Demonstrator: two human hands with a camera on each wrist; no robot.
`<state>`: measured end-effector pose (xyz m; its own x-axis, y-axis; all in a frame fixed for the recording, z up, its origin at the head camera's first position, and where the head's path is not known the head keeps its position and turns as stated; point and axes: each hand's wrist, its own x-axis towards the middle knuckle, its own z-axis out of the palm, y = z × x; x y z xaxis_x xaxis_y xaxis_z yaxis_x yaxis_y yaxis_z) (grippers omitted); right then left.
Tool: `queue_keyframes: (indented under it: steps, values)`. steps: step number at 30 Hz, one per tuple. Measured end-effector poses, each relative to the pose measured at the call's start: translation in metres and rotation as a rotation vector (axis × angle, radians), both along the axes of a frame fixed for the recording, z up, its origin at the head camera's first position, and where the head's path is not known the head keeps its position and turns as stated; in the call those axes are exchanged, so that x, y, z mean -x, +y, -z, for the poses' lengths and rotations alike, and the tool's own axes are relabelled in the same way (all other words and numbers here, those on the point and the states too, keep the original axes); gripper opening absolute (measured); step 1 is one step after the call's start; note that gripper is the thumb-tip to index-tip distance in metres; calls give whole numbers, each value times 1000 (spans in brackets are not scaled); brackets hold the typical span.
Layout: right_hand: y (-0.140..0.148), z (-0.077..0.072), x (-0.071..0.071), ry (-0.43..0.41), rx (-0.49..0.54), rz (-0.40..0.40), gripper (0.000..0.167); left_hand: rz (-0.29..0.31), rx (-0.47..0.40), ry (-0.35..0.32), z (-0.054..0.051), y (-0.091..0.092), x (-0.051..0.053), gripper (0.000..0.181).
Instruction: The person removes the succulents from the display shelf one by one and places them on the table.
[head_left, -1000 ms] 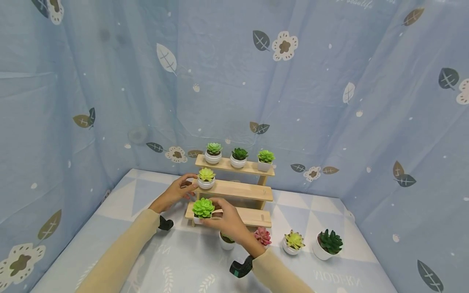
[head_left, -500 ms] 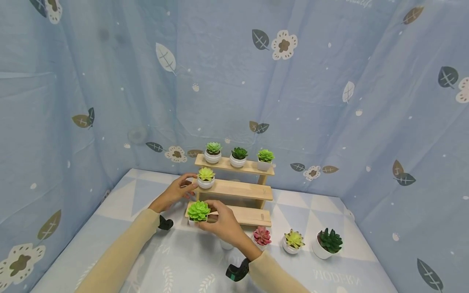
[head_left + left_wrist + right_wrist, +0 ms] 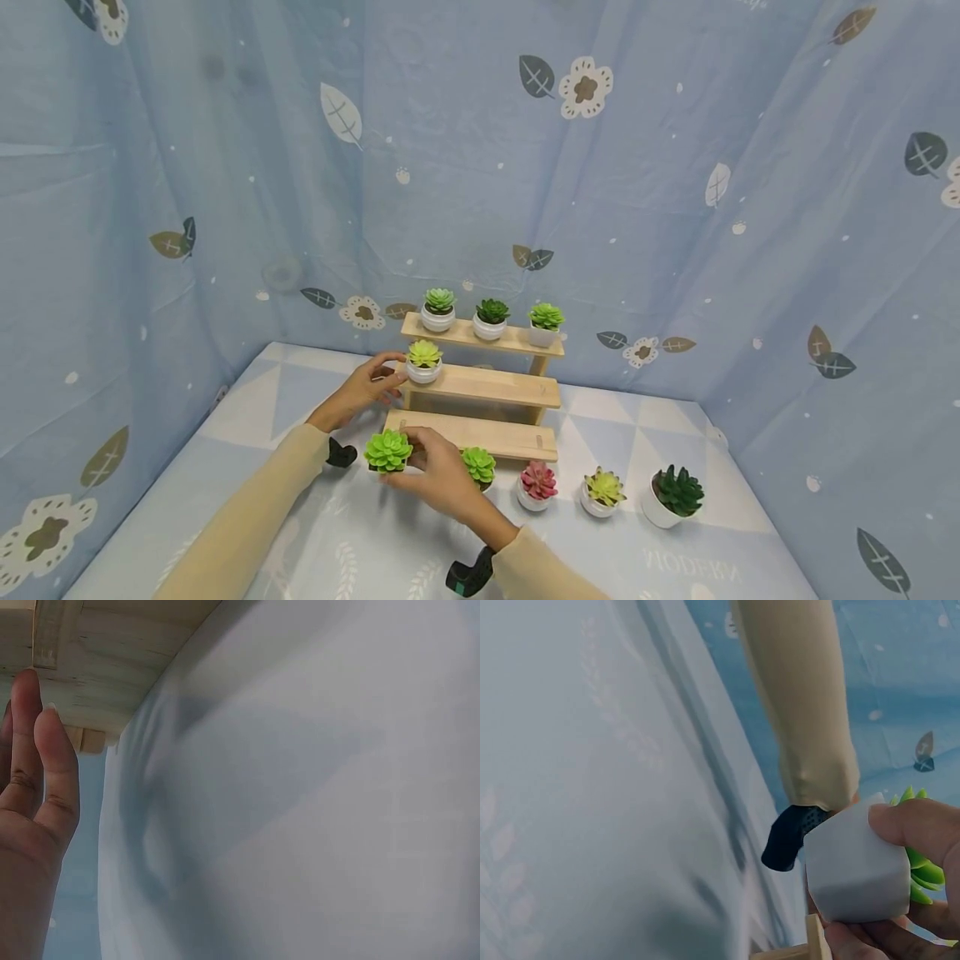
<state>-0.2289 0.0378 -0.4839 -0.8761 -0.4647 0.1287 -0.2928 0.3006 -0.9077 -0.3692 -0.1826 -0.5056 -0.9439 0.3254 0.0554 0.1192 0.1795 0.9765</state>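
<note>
My right hand (image 3: 438, 475) pinches a white square-sided pot (image 3: 859, 866) with a bright green succulent (image 3: 388, 451), held in front of the lower shelf's left end. In the right wrist view, thumb and fingers grip the pot's sides. A three-tier wooden plant stand (image 3: 487, 385) stands behind. On its middle shelf sits a yellow-green succulent in a round white pot (image 3: 423, 371). My left hand (image 3: 363, 390) is beside that pot and shelf end, with fingers (image 3: 56, 750) extended near the wood; whether they touch the pot I cannot tell.
Three potted succulents, the middle one dark green (image 3: 491, 319), line the top shelf. On the table in front stand a green succulent (image 3: 478, 467), partly behind my right hand, a pink one (image 3: 537, 485), a yellow-green one (image 3: 602, 492) and a dark green one (image 3: 675, 497). A curtain (image 3: 480, 167) hangs behind.
My right hand has moved left and toward me with the bright green succulent, away from the lower shelf. The green succulent on the table has come into view. My left hand has stayed still.
</note>
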Motion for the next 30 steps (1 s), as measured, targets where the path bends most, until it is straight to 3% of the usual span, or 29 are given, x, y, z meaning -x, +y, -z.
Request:
queue_keyframes:
  steps: [9, 30]
  values:
    - [-5, 13, -3, -8, -32, 34, 61, -10, -5, -8, -2, 1, -1, 60]
    - [-10, 29, -6, -11, -106, 87, 65, -3, -1, 8, -1, 1, -2, 60]
